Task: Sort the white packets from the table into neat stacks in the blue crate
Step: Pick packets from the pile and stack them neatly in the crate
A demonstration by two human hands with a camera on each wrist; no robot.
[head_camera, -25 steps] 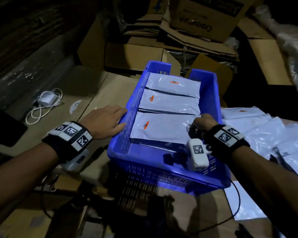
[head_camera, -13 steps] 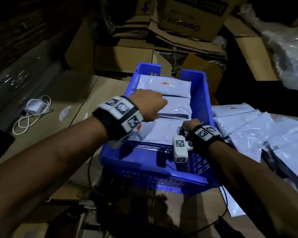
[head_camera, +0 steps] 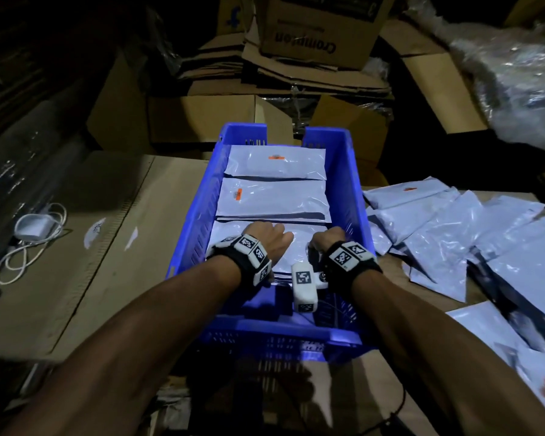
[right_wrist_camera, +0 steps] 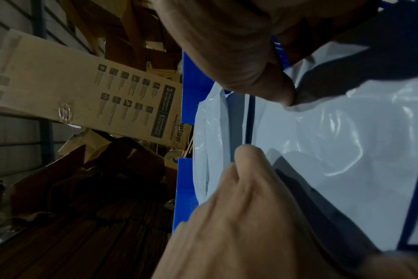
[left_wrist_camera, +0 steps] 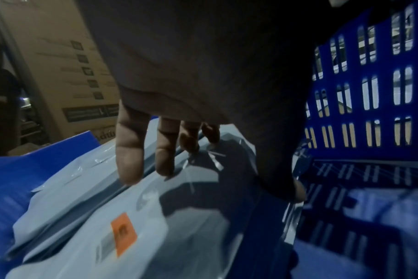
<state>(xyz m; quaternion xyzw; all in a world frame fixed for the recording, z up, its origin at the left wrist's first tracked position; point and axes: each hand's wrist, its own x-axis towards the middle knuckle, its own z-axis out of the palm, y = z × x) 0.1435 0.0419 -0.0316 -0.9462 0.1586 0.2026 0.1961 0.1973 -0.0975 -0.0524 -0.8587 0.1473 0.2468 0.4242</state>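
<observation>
- Three stacks of white packets sit in a row inside the blue crate (head_camera: pixel 353 184), head view: far stack (head_camera: pixel 276 163), middle stack (head_camera: pixel 272 199), near stack (head_camera: pixel 296 247).
- Head view: left hand (head_camera: pixel 266 242) lies on the near stack with its fingers pointing to the far end; right hand (head_camera: pixel 328 239) is at the right edge of the same stack, fingers curled downward, beside the crate's right wall.
- Head view: both wrists carry black bands with printed square markers; a small white camera unit (head_camera: pixel 304 289) hangs between the wrists over the crate's near end.
- Head view: loose white packets (head_camera: pixel 438 228) lie overlapping on the table to the right of the crate. A white charger with coiled cable (head_camera: pixel 32 234) rests on cardboard to the left. A Crompton carton (head_camera: pixel 315 29) sits on flattened boxes behind the crate.
- Left wrist view: fingers (left_wrist_camera: pixel 129 151) are straight and slightly spread, tips touching the top packet (left_wrist_camera: pixel 108 217) of the stack; nothing is gripped. An orange label (left_wrist_camera: pixel 123 233) sits on that packet. The crate's slotted wall (left_wrist_camera: pixel 370 94) is at right.
- Right wrist view: thumb (right_wrist_camera: pixel 270 88) and curled fingers (right_wrist_camera: pixel 248 169) pinch the edge of a white packet (right_wrist_camera: pixel 334 151), whose dark seal strip runs beside the fingers. Blue crate wall (right_wrist_camera: pixel 186 75) shows behind; a printed carton (right_wrist_camera: pixel 84 90) lies beyond.
</observation>
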